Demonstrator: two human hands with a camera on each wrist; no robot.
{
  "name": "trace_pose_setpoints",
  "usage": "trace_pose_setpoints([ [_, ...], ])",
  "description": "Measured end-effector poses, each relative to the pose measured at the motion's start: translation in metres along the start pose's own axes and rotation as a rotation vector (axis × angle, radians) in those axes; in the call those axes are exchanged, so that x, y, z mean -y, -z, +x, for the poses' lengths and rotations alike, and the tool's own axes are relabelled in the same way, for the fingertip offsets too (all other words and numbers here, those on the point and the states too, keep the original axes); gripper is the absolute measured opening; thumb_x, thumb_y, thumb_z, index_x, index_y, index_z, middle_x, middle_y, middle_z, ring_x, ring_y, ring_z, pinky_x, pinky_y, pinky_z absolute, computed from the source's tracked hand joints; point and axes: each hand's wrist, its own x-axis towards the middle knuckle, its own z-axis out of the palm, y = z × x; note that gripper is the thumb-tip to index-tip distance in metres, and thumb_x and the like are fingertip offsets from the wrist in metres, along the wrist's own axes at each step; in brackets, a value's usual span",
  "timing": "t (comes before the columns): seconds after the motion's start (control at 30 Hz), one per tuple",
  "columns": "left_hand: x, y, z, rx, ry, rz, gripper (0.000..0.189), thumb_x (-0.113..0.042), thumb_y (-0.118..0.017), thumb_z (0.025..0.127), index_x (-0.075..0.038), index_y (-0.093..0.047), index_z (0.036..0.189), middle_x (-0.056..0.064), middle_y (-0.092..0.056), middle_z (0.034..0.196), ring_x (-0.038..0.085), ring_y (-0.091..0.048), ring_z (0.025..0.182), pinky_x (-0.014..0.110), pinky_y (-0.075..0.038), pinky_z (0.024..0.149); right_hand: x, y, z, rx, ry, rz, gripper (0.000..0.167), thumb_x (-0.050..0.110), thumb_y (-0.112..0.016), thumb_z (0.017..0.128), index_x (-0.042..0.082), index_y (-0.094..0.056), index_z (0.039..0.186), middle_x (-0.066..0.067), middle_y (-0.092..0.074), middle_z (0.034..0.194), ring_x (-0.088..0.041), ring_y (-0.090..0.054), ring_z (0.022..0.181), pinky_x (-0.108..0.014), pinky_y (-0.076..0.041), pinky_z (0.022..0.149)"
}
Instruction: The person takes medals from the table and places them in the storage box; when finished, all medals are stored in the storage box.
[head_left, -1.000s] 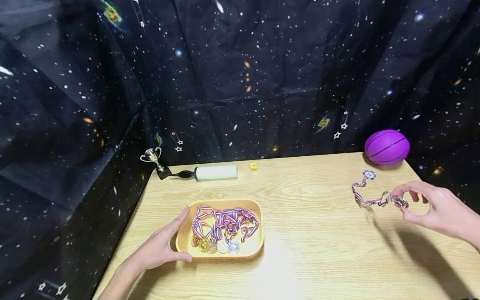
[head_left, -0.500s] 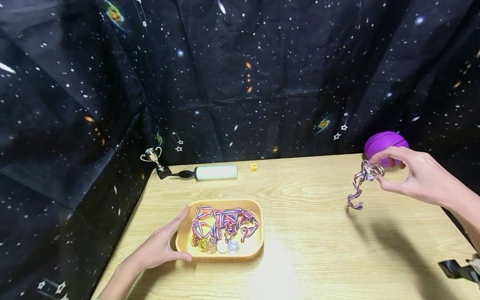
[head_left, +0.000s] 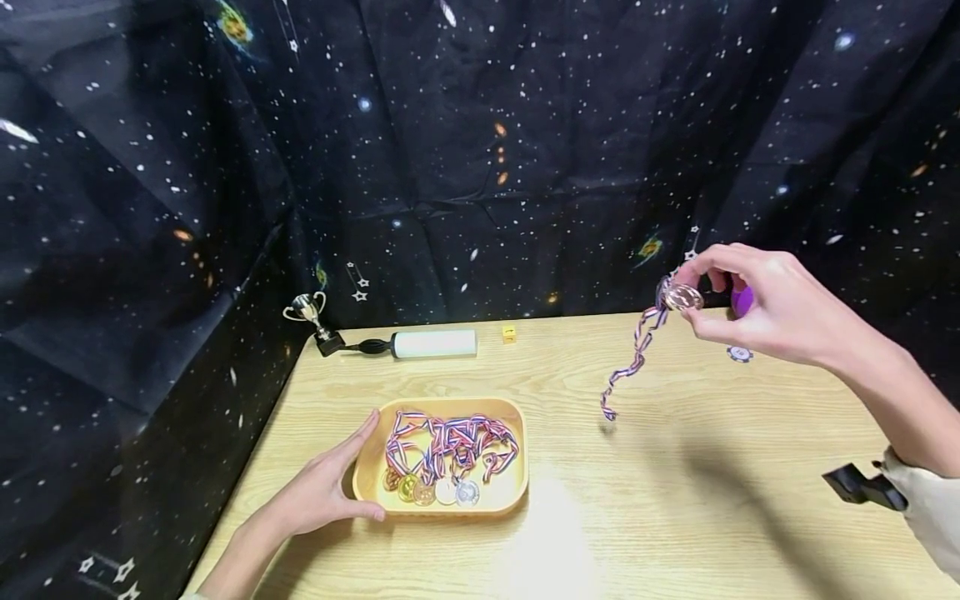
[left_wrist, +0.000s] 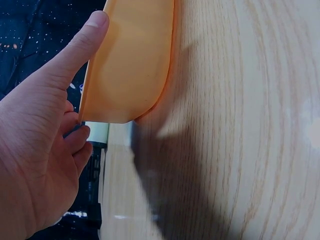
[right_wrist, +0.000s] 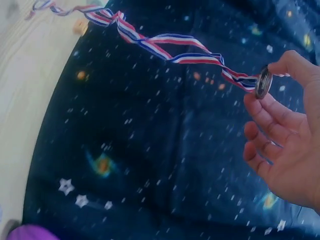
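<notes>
In the head view my right hand [head_left: 757, 304] is raised above the right part of the table and pinches a shiny medal [head_left: 684, 297] between thumb and fingertips. The medal's striped red, white and blue ribbon [head_left: 637, 358] dangles down to the left; it shows too in the right wrist view as a twisted ribbon [right_wrist: 150, 47]. My left hand [head_left: 322, 492] grips the left end of a yellow-orange plastic container [head_left: 517, 408], thumb at the near side. Inside the container lie several medals [head_left: 423, 492] along the near wall, with tangled striped ribbons [head_left: 457, 437] behind them.
At the back left stand a small trophy cup [head_left: 307, 310] and a hand pump [head_left: 435, 343] lying down. A yellow die-like cube [head_left: 509, 334] sits near the back edge. A poker chip [head_left: 739, 354] lies at right, before a purple ball [head_left: 742, 301] mostly hidden by my hand.
My right hand has lifted the medal and carried it left and up, away from the poker chip; its ribbon trails below. The left hand and the container have stayed put.
</notes>
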Motion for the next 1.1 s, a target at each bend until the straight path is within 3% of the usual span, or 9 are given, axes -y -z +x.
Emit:
trace_pose_setpoints([
  [0.3, 0.001, 0.0, 0.0, -0.01, -0.023, 0.003, 0.136, -0.057, -0.096, 0.067, -0.012, -0.021, 0.171, 0.01, -0.025, 0.174, 0.036, -0.036, 0.153, 0.053, -0.032, 0.123, 0.041, -0.009, 0.036, 0.008, -0.02, 0.071, 0.031, 0.012, -0.088, 0.081, 0.025, -0.076, 0.106, 0.01, -0.063, 0.086, -0.01, -0.05, 0.082, -0.024, -0.038, 0.067],
  [0.5, 0.001, -0.001, 0.0, -0.011, -0.021, -0.001, 0.136, -0.055, -0.097, 0.067, -0.011, -0.022, 0.17, 0.01, -0.025, 0.174, 0.036, -0.035, 0.153, 0.053, -0.032, 0.123, 0.065, -0.023, 0.055, 0.044, -0.011, 0.163, 0.026, 0.014, -0.088, 0.084, 0.024, -0.076, 0.106, 0.013, -0.07, 0.094, -0.015, -0.053, 0.084, -0.025, -0.04, 0.068],
  [0.87, 0.001, 0.0, 0.0, 0.0, -0.006, -0.019, 0.136, -0.056, -0.096, 0.067, -0.012, -0.02, 0.171, 0.011, -0.024, 0.174, 0.038, -0.033, 0.154, 0.055, -0.031, 0.123, 0.098, -0.057, 0.081, 0.073, 0.062, 0.275, 0.023, 0.018, -0.086, 0.083, 0.019, -0.076, 0.104, 0.01, -0.066, 0.087, -0.013, -0.053, 0.077, -0.028, -0.041, 0.058],
  [1.1, 0.0, 0.0, 0.0, 0.002, 0.005, -0.024, 0.137, -0.058, -0.096, 0.067, -0.013, -0.02, 0.171, 0.011, -0.024, 0.174, 0.038, -0.033, 0.154, 0.055, -0.031, 0.123, 0.105, -0.087, 0.089, 0.151, 0.025, 0.265, 0.025, 0.023, -0.084, 0.084, 0.018, -0.076, 0.107, 0.006, -0.067, 0.089, -0.015, -0.053, 0.081, -0.031, -0.04, 0.059],
])
